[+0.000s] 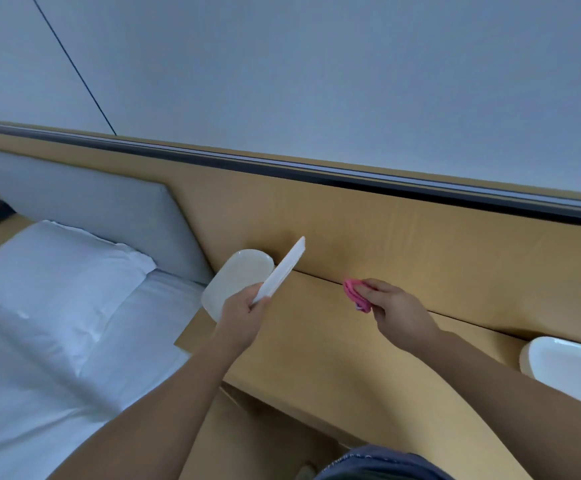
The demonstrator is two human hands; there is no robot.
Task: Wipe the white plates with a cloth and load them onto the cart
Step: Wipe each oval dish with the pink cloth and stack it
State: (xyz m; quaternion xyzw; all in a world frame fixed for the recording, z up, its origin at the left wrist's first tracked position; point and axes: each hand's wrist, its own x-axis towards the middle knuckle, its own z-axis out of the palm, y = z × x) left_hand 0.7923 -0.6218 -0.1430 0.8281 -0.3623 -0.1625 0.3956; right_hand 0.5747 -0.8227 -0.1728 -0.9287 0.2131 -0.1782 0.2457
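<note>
Above the smooth wooden ledge, left hand grips a flat white plate.

Both bare arms reach forward, well apart. The left hand grips a white plate by its near edge, fingers curled round it; the right hand, about level with it, pinches a bunched pink cloth at its fingertips

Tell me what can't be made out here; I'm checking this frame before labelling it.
Head view only:
The held plate in the left hand: edge-on, its faces unseen.
The second plate: partly hidden by the held plate and left hand.
The right plate: cut off by the frame edge.
The pink cloth: partly covered by the right hand.
The cart: out of frame.
</note>
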